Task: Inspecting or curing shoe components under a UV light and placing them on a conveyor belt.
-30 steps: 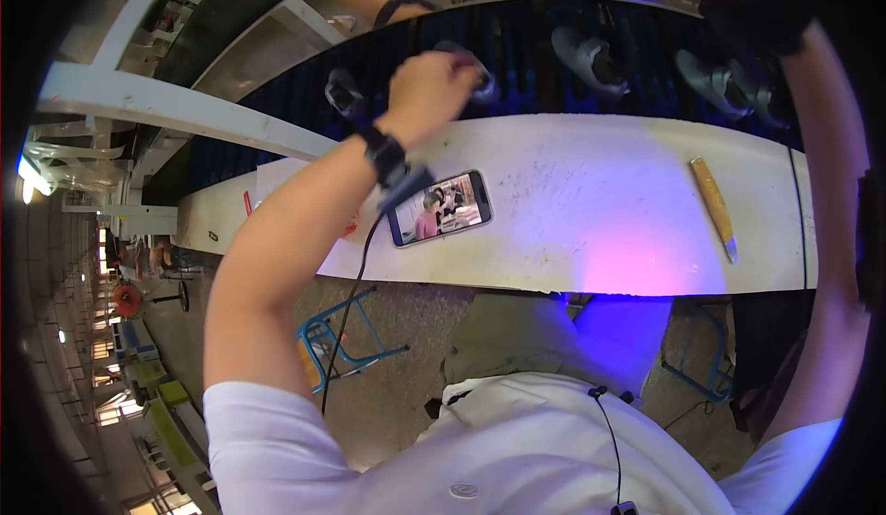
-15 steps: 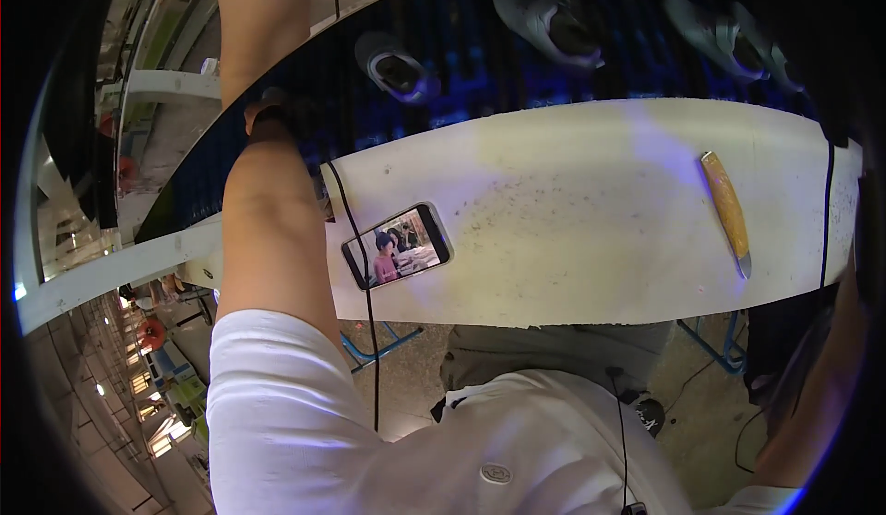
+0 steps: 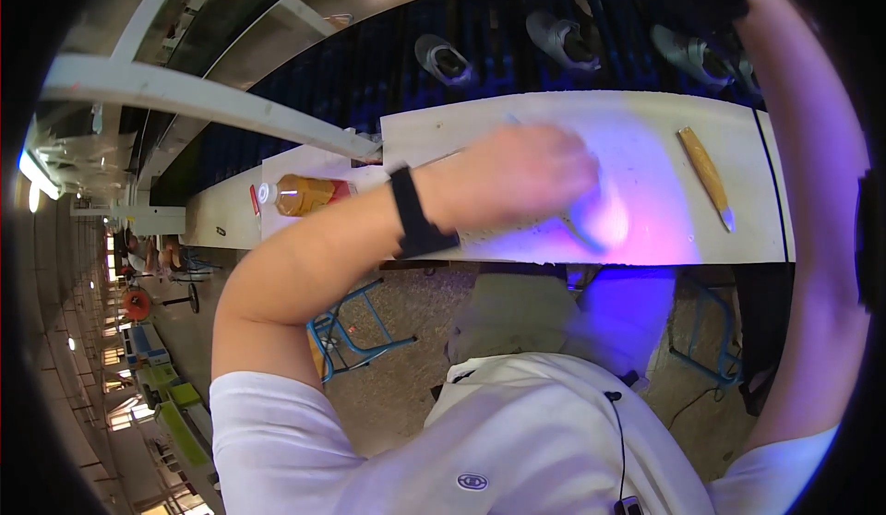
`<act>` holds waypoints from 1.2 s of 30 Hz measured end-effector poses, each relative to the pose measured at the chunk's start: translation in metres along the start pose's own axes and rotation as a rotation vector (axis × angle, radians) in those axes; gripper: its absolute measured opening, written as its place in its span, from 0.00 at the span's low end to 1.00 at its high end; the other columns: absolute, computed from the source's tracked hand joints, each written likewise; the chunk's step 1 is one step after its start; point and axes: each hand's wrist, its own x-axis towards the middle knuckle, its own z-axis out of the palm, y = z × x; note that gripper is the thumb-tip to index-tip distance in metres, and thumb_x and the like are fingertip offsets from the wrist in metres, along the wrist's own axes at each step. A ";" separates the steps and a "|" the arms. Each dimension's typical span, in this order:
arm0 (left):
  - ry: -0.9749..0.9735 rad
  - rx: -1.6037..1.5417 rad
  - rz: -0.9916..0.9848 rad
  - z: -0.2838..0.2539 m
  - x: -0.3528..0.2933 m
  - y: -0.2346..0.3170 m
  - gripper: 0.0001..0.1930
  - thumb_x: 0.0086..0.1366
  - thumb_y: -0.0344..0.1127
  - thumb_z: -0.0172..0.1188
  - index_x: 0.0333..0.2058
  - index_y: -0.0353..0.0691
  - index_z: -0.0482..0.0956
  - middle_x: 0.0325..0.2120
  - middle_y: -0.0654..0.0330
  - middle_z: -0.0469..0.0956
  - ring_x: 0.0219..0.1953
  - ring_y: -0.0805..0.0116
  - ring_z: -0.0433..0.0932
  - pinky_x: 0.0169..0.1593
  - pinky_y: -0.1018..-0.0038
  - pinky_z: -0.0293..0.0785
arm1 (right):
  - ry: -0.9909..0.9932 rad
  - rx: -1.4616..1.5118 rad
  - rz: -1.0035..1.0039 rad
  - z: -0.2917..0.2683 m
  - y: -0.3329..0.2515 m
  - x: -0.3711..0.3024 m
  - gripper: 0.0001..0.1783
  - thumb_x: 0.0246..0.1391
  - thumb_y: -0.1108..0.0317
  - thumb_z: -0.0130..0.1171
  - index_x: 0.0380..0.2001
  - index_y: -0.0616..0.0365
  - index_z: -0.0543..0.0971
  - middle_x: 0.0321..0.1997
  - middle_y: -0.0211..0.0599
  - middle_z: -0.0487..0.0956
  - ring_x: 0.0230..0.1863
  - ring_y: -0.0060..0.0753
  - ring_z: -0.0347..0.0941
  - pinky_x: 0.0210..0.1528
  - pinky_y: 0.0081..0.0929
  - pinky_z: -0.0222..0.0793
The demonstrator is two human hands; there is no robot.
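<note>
Gripping a blurred pale object, heading and long axis indeterminate, the left hand overlies the white table; the right hand is hidden. Beyond, shoes line a dark rack.

A pale bluish, curved object, motion-blurred, its exact shape and material unclear, shows beside the left hand, over the white flat worktop.

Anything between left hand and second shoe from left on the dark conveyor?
Nothing visible stands there, just white bench and dark conveyor between left hand and that shoe. The hand is motion-blurred, so anything it holds can't be made out.
</note>
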 end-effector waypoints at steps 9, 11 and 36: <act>0.103 0.104 0.003 0.102 -0.038 0.125 0.23 0.63 0.35 0.58 0.57 0.39 0.79 0.65 0.54 0.76 0.72 0.54 0.69 0.77 0.53 0.59 | -0.041 1.064 0.551 -0.120 -0.073 -0.206 0.18 0.57 0.79 0.71 0.49 0.68 0.79 0.50 0.51 0.85 0.47 0.35 0.83 0.49 0.28 0.79; 0.159 0.151 -0.033 0.126 -0.033 0.128 0.23 0.64 0.35 0.59 0.58 0.40 0.79 0.64 0.54 0.77 0.71 0.54 0.70 0.77 0.53 0.60 | 0.013 0.618 0.540 -0.139 -0.073 -0.279 0.16 0.55 0.81 0.72 0.44 0.67 0.78 0.44 0.42 0.83 0.41 0.26 0.78 0.42 0.24 0.74; 0.770 -0.585 -0.340 0.074 0.001 0.125 0.13 0.64 0.22 0.69 0.44 0.37 0.77 0.57 0.42 0.81 0.53 0.44 0.85 0.52 0.63 0.83 | 0.111 1.320 0.979 -0.053 -0.140 -0.355 0.24 0.55 0.54 0.78 0.36 0.56 0.74 0.72 0.68 0.70 0.69 0.55 0.72 0.72 0.52 0.65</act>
